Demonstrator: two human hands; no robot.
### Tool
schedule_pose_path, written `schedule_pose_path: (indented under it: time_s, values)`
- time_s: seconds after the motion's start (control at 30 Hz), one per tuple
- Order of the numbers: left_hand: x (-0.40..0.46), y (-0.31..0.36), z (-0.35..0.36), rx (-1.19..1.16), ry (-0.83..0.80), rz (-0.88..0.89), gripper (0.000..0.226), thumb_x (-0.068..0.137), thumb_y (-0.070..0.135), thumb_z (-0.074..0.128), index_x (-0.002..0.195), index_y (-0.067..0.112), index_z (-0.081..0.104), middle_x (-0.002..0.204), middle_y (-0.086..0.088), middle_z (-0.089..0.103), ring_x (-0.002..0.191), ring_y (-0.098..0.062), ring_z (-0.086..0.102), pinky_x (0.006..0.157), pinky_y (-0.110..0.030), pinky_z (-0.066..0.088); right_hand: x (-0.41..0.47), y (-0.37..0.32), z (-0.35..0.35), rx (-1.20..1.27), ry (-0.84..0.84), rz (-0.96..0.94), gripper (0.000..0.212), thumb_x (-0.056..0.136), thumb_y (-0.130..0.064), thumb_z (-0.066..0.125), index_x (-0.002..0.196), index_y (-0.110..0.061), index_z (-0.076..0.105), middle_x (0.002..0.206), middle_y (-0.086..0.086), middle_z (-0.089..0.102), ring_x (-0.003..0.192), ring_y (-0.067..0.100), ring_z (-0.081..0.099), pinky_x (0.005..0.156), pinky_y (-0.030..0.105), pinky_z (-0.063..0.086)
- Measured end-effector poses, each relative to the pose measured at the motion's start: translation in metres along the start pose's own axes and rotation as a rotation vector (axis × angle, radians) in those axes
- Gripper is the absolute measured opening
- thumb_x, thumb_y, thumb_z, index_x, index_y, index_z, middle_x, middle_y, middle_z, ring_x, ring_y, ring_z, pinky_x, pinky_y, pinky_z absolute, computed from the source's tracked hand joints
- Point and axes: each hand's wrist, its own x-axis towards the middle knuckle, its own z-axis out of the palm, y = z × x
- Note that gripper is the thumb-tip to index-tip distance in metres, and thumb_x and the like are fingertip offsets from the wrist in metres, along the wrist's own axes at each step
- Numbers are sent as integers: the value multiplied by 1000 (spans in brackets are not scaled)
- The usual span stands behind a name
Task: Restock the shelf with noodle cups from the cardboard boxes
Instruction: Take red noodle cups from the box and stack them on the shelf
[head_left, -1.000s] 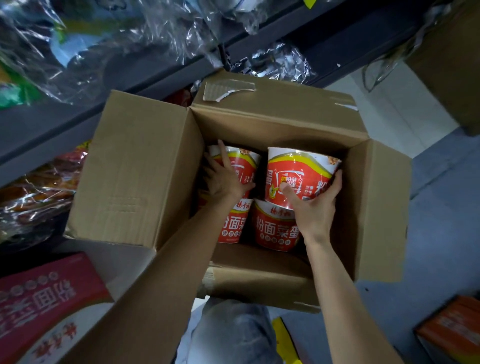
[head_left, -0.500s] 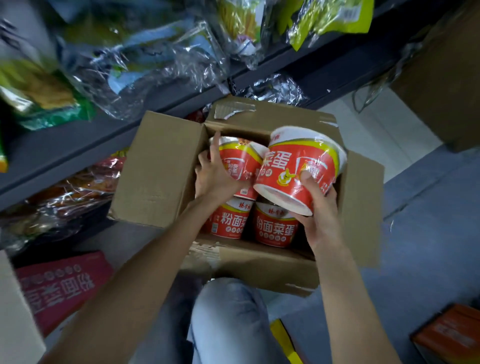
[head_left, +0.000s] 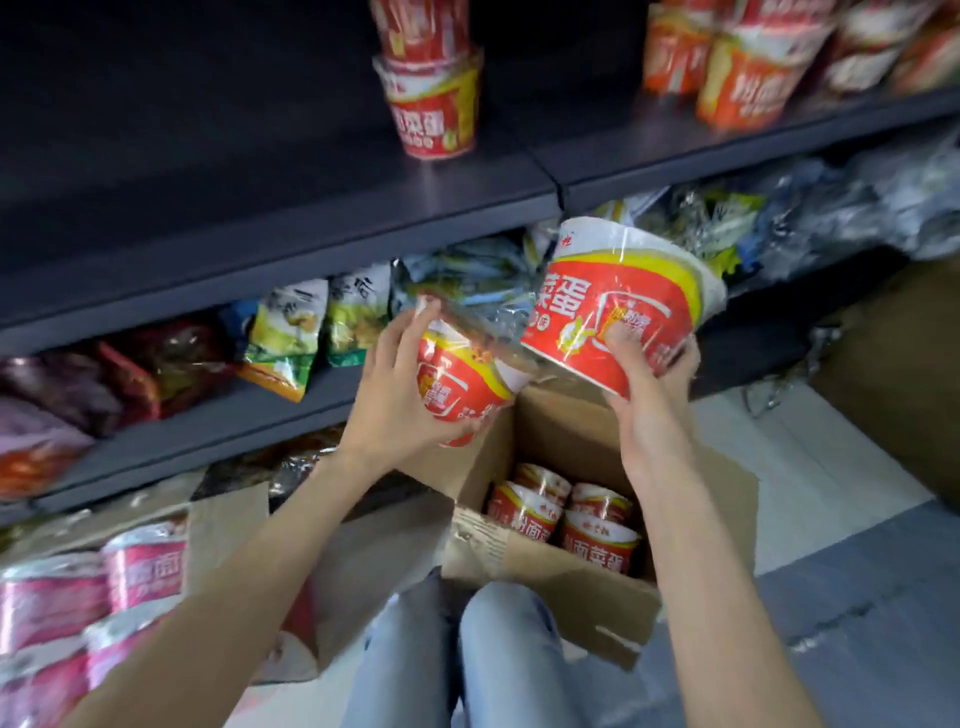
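At the near left, pink-banded noodle cups lie packed in a second open cardboard carton, its flap standing just beside the left forearm. Above them, the dark grey metal lower shelf carries crinkled snack bags crowded up to its front lip. The dark grey upper shelf is bare along its left stretch, with open room in front of and beside a stack of red-and-yellow noodle cups standing upright far on it; its front edge runs just above both hands.

The left hand holds a red-and-yellow plastic-wrapped noodle cup, tilted, with the thumb under its base and the fingers curled over its top; the grip is closed around the cup. Just right of it, and apparently touching it, the right hand grips a larger-looking red noodle cup with a white rim from below, thumb pressed on its printed side, the cup tipped with its lid pointing far and right. Both cups hang in the air between the shelf edge and the box.

Below the hands sits the open brown cardboard box on the floor, against blue-jeaned knees, with red noodle cups lying in its near part. Far right on the upper shelf, more orange-red cups stand crowded, blurred.
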Motion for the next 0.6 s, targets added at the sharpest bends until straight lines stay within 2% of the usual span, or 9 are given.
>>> schedule_pose_path:
  time_s: [0.13, 0.23, 0.3, 0.43, 0.53, 0.6]
  values:
    - [11, 18, -36, 22, 242, 83, 113, 57, 55, 82, 143, 34, 13, 149, -7, 26, 136, -24, 29, 108, -43, 32, -1, -36, 56, -63, -144, -168, 117, 56, -47, 84, 146, -35, 11, 130, -6, 50, 111, 5, 56, 85, 23, 47]
    - [34, 33, -50, -32, 411, 87, 106, 61, 63, 73, 143, 32, 14, 150, -8, 24, 136, -24, 29, 107, -45, 35, 10, -60, 92, -110, -180, -283, 108, 67, -38, 79, 146, -34, 6, 127, -8, 46, 108, -1, 53, 82, 18, 45]
    - [55, 38, -53, -71, 491, 75, 104, 62, 63, 72, 143, 32, 14, 150, -9, 23, 136, -26, 28, 107, -46, 34, 22, -74, 114, -133, -214, -353, 109, 68, -36, 80, 146, -35, 3, 132, -5, 43, 110, 1, 52, 83, 19, 45]
    - [110, 40, -46, -132, 564, 59, 106, 62, 49, 81, 142, 32, 14, 151, -11, 22, 137, -28, 27, 108, -47, 33, 50, -94, 153, -172, -239, -459, 118, 66, -35, 84, 146, -35, -2, 140, -1, 38, 119, 10, 51, 87, 21, 46]
    - [151, 35, -29, -205, 601, 28, 110, 60, 44, 85, 142, 30, 15, 150, -9, 22, 136, -26, 29, 108, -48, 37, 79, -96, 178, -211, -236, -504, 125, 61, -40, 86, 147, -37, -5, 145, -1, 31, 125, 14, 46, 100, 37, 45]
    - [173, 28, -13, -263, 627, -3, 112, 58, 41, 88, 143, 29, 16, 150, -7, 22, 135, -23, 32, 105, -44, 41, 99, -92, 191, -261, -245, -527, 128, 59, -42, 87, 147, -38, -6, 147, -1, 28, 126, 15, 44, 102, 43, 44]
